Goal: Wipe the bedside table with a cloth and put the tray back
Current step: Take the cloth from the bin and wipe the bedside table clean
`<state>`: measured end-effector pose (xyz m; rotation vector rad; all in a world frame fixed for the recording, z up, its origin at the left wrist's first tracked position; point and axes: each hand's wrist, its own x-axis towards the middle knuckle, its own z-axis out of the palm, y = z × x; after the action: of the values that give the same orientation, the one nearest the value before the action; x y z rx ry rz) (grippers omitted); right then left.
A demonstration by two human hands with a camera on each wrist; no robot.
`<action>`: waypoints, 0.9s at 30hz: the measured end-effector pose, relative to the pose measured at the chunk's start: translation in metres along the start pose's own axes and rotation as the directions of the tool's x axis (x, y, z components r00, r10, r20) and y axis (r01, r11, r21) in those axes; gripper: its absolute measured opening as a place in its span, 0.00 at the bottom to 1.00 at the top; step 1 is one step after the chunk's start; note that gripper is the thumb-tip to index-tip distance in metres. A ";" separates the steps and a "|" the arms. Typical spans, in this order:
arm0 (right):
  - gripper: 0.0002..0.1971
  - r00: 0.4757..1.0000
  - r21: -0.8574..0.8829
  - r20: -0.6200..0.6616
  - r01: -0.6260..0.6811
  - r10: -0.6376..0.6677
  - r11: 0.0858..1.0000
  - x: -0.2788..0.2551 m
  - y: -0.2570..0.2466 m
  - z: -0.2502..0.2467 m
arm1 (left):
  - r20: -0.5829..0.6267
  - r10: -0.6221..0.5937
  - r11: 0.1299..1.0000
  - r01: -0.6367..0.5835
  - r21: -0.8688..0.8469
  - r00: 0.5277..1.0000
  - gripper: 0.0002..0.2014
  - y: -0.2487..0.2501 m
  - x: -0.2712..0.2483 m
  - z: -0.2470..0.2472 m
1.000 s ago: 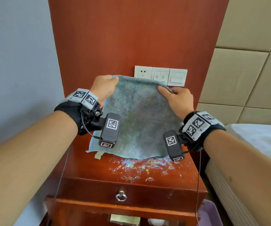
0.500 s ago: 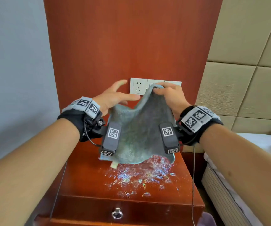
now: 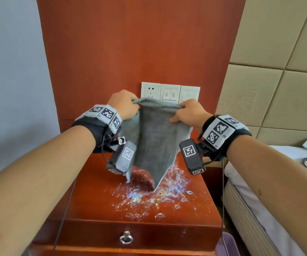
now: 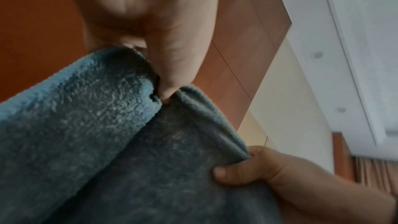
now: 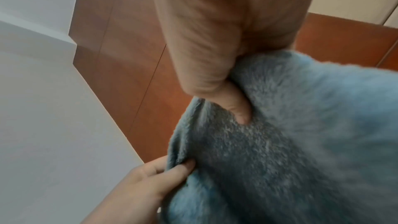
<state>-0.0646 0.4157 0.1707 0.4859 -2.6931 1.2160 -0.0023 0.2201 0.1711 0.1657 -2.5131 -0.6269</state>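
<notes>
A grey-blue cloth point(image 3: 154, 137) hangs folded in the air above the red-brown bedside table point(image 3: 93, 204). My left hand point(image 3: 124, 104) pinches its top left corner and my right hand point(image 3: 188, 112) grips the top right corner. The cloth's lower tip hangs just over a patch of glittering spilled droplets point(image 3: 149, 196) on the table top. The left wrist view shows my left hand point(image 4: 170, 91) pinching the cloth point(image 4: 107, 142), with my right hand point(image 4: 247, 171) further along the edge. Seen from the right wrist, my right hand point(image 5: 232, 101) presses into the cloth point(image 5: 280, 151). No tray is in view.
A white socket and switch panel point(image 3: 170, 93) sits on the wooden wall panel behind the cloth. A drawer with a ring pull point(image 3: 126, 237) is under the table top. A bed with white sheets point(image 3: 270, 200) stands to the right, and a purple bin point(image 3: 226, 246) is below the table's right corner.
The cloth went from spread flat between my hands to folded in half; my left hand let go of it, then took hold of its top corner again. The hands are closer together.
</notes>
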 end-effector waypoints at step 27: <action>0.18 0.933 -0.022 0.065 -0.354 0.355 0.935 -0.045 0.094 0.045 | 0.362 -0.283 0.953 0.302 0.004 0.888 0.25 -0.077 -0.062 0.058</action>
<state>-0.0556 0.4505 0.0631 0.0338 -2.9324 1.2864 0.0189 0.1900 0.0619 0.4562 -2.8464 -0.9153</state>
